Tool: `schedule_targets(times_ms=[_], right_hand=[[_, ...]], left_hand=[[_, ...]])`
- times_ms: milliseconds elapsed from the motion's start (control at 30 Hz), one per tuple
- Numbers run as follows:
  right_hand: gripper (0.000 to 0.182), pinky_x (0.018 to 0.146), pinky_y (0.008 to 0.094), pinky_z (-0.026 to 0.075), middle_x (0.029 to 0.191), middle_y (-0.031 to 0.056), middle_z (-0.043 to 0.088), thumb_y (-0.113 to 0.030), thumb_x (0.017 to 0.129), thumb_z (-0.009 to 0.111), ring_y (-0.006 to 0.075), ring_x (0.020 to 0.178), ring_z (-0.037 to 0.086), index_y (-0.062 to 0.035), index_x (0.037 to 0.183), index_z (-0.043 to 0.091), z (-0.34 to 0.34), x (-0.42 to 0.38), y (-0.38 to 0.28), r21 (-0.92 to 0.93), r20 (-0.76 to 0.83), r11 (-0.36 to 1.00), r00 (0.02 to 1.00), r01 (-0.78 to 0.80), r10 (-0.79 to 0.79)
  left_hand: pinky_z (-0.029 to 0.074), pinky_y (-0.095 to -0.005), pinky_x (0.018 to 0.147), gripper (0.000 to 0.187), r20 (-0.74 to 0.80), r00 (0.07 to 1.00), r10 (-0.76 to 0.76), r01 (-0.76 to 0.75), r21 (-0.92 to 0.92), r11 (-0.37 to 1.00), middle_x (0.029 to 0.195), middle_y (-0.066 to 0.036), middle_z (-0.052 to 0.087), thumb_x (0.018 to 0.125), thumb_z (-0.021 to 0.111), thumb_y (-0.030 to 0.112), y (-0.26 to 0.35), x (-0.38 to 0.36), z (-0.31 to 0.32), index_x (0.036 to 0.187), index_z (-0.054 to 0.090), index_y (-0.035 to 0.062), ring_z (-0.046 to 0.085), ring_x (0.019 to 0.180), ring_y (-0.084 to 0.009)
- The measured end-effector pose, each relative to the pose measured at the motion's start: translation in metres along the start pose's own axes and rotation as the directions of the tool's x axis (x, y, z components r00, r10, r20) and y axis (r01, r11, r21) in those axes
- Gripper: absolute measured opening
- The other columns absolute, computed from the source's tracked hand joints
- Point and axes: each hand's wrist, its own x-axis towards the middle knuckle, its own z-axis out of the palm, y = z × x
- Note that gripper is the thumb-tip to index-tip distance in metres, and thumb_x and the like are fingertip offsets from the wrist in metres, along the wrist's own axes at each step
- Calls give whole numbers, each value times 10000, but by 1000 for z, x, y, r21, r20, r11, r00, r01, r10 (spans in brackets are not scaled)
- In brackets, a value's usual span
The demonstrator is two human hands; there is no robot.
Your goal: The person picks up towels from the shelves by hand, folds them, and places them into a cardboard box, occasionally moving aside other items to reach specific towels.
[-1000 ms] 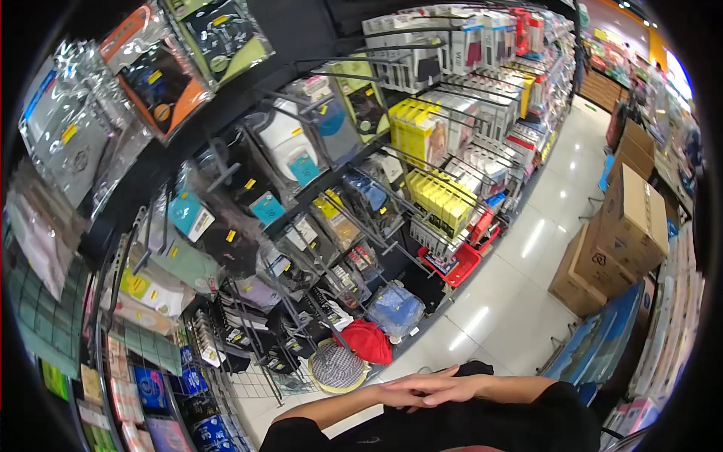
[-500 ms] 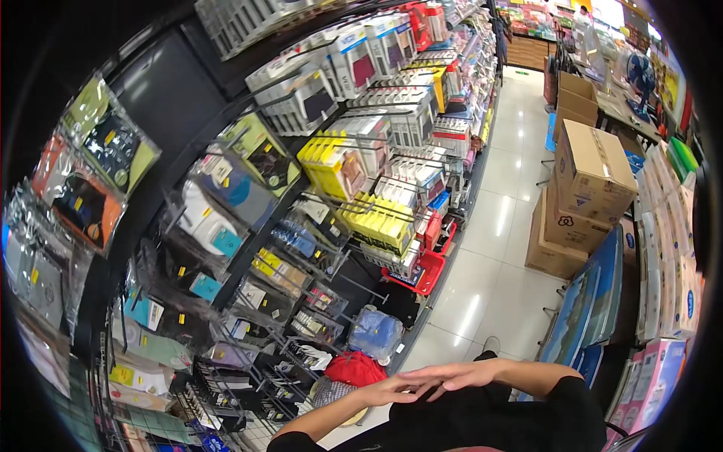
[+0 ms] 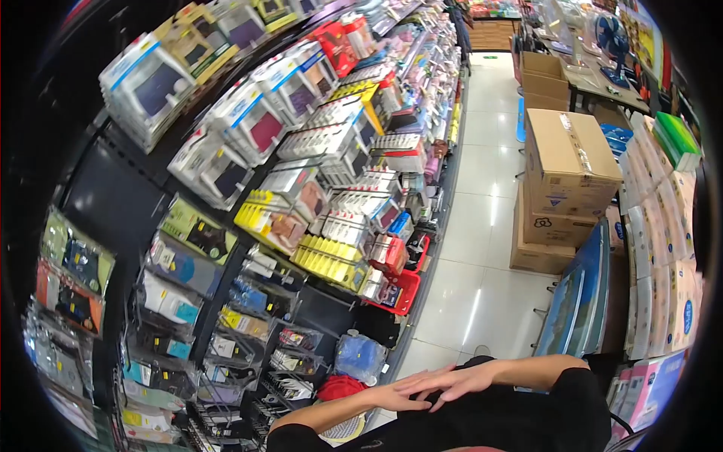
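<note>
My left hand and my right hand meet in front of my black shirt. The fingers of both are stretched out and slightly apart, and they cross over each other with the right hand's fingers lying on top of the left hand. I see nothing held in either one. Just left of the hands, low on the display, sit a red fabric bundle and a blue item in clear plastic; neither is touched.
On the left runs a shelf with hanging packages, yellow packs and a red basket. A tiled aisle leads ahead. Stacked cartons, blue boards and tissue packs line the right; a fan stands farther back.
The view has turned and tipped upward, so more of the upper shelf shows. My hands stay crossed, with the fingers shifted slightly against each other.
</note>
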Motion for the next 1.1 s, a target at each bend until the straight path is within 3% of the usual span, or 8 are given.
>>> schedule_targets(times_ms=[133,200,300,433,900,1033,1067,1100], right_hand=[[777,1062,470,341,1569,190,11,-458,957,476,391,1362,305,-45,1516,129,-35,-35,-4,-75,-26,993,995,91,-93],[780,1065,462,333,1562,212,33,-450,962,467,404,1345,334,-8,1507,125,-39,-51,-14,-7,-62,993,991,121,-121],[791,1062,465,335,1558,223,42,-455,962,460,416,1339,339,5,1504,114,-56,-70,-21,-67,-95,987,984,146,-152],[669,1024,431,390,1558,139,70,-327,995,434,330,1332,354,-64,1521,114,-86,-81,-11,54,-112,968,965,246,-239],[844,987,452,430,1457,174,293,-439,941,464,316,1156,527,-14,1512,10,-235,-123,-90,72,-375,955,895,288,-241],[1026,1013,475,405,1481,171,286,-629,849,539,276,1191,481,-10,1512,59,-289,-146,-163,110,-442,970,885,215,-146],[1025,1015,476,403,1495,183,268,-642,845,539,274,1199,478,-13,1512,82,-300,-147,-179,109,-456,978,883,179,-111],[1002,1023,471,395,1516,177,246,-645,850,532,270,1221,468,-16,1511,115,-312,-147,-194,85,-476,983,873,165,-106]], left_hand=[[211,-373,1140,843,45,998,-35,46,-284,958,1566,-162,177,873,668,288,62,54,-40,1504,170,35,273,1399,-276],[279,-380,1103,790,43,999,-13,25,-300,954,1390,-162,454,866,679,331,64,74,-49,1486,269,64,417,1299,-264],[251,-382,1119,855,188,980,-61,87,-135,987,1544,-184,235,862,680,297,35,101,-65,1506,177,46,339,1363,-271],[283,-376,1100,832,195,978,-77,87,-45,995,1523,-195,272,877,659,287,4,132,-83,1504,173,35,374,1331,-262],[295,-367,1088,825,590,803,-88,388,-404,829,1500,-189,304,887,640,296,32,281,-256,1501,161,21,390,1304,-250],[279,-401,1109,843,462,886,47,152,-385,910,1495,-168,298,880,636,341,-2,310,-329,1496,165,9,348,1335,-262],[326,-359,1065,665,285,931,228,-97,-409,907,1185,-84,508,922,591,325,4,309,-341,1431,310,2,467,1190,-195],[284,-368,1094,685,314,924,218,-49,-470,881,1230,-87,479,920,593,324,1,315,-359,1445,295,-1,417,1245,-215]])
